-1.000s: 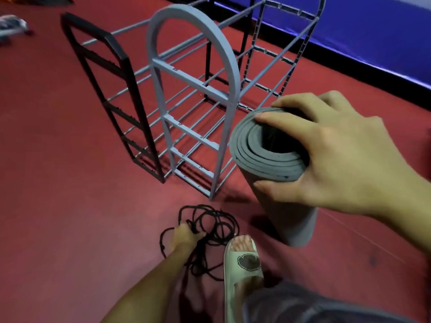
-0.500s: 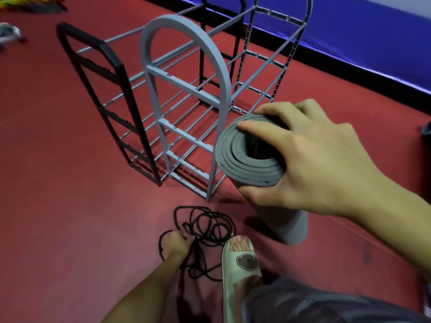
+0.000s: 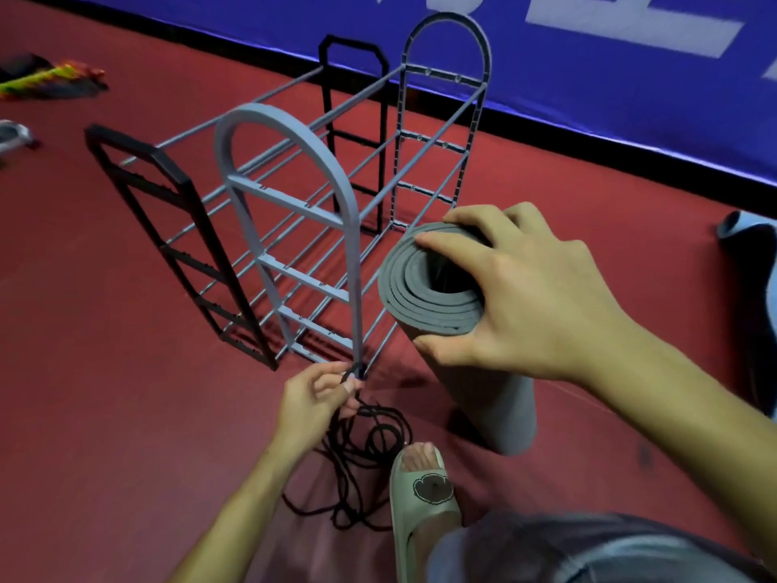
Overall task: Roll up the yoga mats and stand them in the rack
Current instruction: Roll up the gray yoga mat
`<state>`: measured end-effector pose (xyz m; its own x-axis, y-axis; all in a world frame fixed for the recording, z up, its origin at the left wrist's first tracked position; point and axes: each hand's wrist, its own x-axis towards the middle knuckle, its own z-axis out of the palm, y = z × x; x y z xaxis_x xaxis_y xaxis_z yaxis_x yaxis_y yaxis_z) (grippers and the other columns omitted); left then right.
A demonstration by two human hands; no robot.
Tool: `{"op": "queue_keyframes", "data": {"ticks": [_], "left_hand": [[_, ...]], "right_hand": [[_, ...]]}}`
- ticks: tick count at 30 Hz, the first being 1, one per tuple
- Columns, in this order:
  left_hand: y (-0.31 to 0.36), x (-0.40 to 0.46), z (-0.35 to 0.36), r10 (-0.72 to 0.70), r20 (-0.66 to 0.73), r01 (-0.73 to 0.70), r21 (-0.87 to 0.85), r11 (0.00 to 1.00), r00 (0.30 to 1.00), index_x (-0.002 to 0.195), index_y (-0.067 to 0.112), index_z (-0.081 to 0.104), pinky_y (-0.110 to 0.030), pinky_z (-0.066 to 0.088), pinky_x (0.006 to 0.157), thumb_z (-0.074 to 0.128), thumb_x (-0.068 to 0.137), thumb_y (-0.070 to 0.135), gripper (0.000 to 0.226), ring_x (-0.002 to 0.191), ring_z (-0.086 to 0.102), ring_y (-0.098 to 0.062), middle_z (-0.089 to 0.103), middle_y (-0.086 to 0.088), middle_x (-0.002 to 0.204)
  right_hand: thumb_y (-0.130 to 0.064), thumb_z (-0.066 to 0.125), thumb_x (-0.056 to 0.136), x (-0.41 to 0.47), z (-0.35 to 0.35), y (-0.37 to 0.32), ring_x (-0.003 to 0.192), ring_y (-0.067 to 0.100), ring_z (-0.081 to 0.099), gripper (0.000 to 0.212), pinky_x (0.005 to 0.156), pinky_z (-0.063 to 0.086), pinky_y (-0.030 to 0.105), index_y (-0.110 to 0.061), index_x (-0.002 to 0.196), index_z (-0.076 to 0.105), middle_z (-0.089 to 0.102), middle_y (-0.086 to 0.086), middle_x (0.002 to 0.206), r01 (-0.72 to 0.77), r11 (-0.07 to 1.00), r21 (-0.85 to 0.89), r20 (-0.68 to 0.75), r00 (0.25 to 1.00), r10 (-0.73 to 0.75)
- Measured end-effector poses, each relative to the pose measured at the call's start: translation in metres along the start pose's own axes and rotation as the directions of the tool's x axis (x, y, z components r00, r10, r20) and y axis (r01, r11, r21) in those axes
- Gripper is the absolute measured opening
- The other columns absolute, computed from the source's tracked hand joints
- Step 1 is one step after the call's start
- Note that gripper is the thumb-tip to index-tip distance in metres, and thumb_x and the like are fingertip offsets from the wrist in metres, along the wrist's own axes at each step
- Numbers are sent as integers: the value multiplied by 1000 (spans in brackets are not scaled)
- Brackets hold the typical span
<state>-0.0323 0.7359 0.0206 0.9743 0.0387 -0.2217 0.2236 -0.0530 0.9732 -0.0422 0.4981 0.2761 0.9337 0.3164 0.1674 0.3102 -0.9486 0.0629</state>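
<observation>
Red floor point(image 3: 105, 414) w/ a blue banner wall point(image 3: 588, 77) behind. The rack point(image 3: 290, 229) stands mid-frame: grey arched end panels, black end frames, thin rails between, nothing in it yet.

Just right of the rack's near arch, the grey rolled mat point(image 3: 458, 330) stands on end on the floor, beside the rack, not inside. Right hand point(image 3: 534, 288) grips its top: fingers point(image 3: 450, 250) curled over the rim, thumb pressing the outer wrap, so the roll stays tight. That grip is same as a sec ago.

What's changed: left hand point(image 3: 319, 397) was down on the floor in the black cord point(image 3: 366, 456) pile; now it's lifted, pinching a loop of cord btwn thumb & fingertips, near the foot of the grey arch. Rest of the cord trails in loose coils by the slipper point(image 3: 420, 498).

Prob means tying comes next: cord goes round the mat so it won't unroll, then the mat goes into the rack. Another rolled mat, bluish point(image 3: 752, 246), sits at far right edge, partly cut off.
</observation>
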Motion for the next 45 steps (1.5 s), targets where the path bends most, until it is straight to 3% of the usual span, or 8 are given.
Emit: {"op": "queue_keyframes", "data": {"ticks": [10,13,22,30,35,39,41,45], "left_hand": [[202,-15,87,409,147,-422,70,904,900,108,12,79,-35,64,81,72,99,13,12,87,79,-16,81,-3,87],[239,-16,126,417,165,-423,2,906,894,101,9,77,-48,65,81,69,102,16,10,88,79,-23,81,-9,88],[312,-10,269,493,373,-577,161,800,786,88,22,69,-41,63,77,70,98,32,14,76,79,-16,80,2,84],[318,-43,328,476,694,-739,122,662,541,93,25,80,-45,61,87,73,96,29,8,90,76,-18,78,4,85],[300,-41,323,570,673,-851,179,494,472,105,36,71,-42,58,89,59,95,40,17,95,73,-7,76,15,93],[299,-41,310,510,748,-863,164,478,425,118,39,66,-44,53,103,61,93,51,28,118,67,-4,74,19,115],[301,-41,301,464,798,-867,137,479,384,128,40,65,-43,49,110,73,88,50,42,127,61,1,69,23,128],[301,-37,286,389,871,-890,108,443,299,146,42,54,-43,44,117,91,72,51,83,137,52,0,58,23,145]], "right_hand": [[-93,55,59,-44,-16,59,126,20,44,101,71,42,36,-49,149,41,42,-18,147,-125,988,91,-75,988,132],[-94,57,57,-60,-19,88,127,20,44,102,78,50,43,-50,148,41,42,-18,145,-206,966,159,-97,970,222],[-90,69,61,-112,-20,167,128,21,44,98,89,52,46,-49,146,44,46,-16,141,-434,851,295,-131,864,486],[-97,62,54,-127,-18,190,120,24,47,105,89,52,45,-48,145,43,48,-11,136,-574,739,352,-169,738,653],[-88,65,60,-127,-15,195,142,23,39,94,100,49,48,-54,145,43,18,-11,165,-517,738,433,-118,779,615],[-72,65,57,-135,-20,213,155,18,27,80,104,46,49,-56,134,49,-9,-27,169,-411,778,474,0,884,467],[-60,73,60,-140,-19,227,157,6,22,70,107,48,49,-45,126,59,-13,-30,167,-319,784,533,4,927,375],[-45,95,72,-145,-20,243,151,-13,18,70,116,37,25,-34,135,67,1,-25,171,-158,759,632,-77,962,264]]}}
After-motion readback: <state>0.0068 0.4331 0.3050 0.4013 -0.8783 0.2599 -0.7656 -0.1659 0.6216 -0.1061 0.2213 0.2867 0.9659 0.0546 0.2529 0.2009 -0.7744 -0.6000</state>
